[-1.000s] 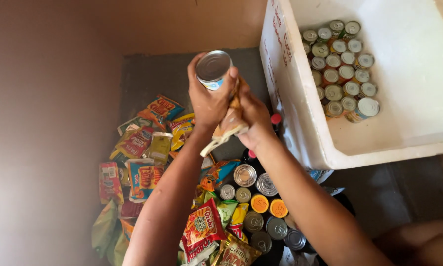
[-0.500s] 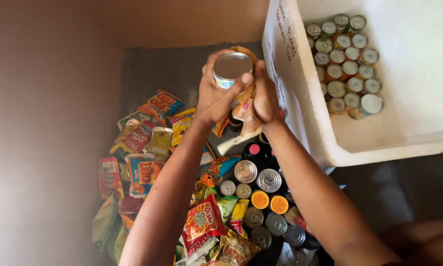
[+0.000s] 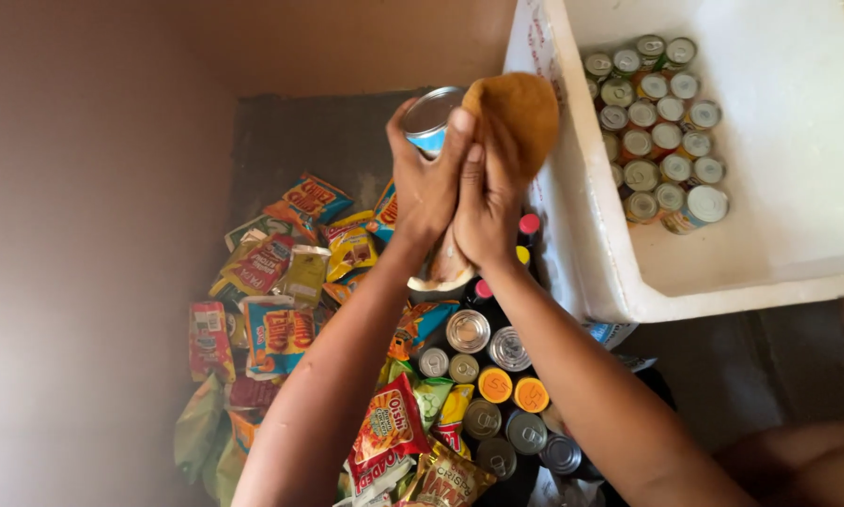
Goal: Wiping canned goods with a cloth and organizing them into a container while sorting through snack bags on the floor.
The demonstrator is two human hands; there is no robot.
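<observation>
Two hands are raised side by side in the head view, above a heap of goods. Left hand (image 3: pixel 428 178) is closed round a small tin can (image 3: pixel 430 118) with a silver top and blue side, held tilted just beside the outer wall of a white foam box (image 3: pixel 572 235). Right hand (image 3: pixel 486 192) presses an orange-brown cloth (image 3: pixel 518 111) against the can, fingers folded over it. Inside the box, against its left wall, stands a tight block of small cans (image 3: pixel 654 122), silver lids up, with one larger can (image 3: pixel 694 207) lying on its side at the near end. Below the forearms lie loose cans (image 3: pixel 487 347) with silver lids, two of them capped in orange (image 3: pixel 513 390), and bottles with pink and yellow caps (image 3: pixel 529 225). To the left spreads a pile of snack packets (image 3: pixel 290 272), flat pouches in red, orange, yellow, green and blue, overlapping on a dark mat (image 3: pixel 318 141).
</observation>
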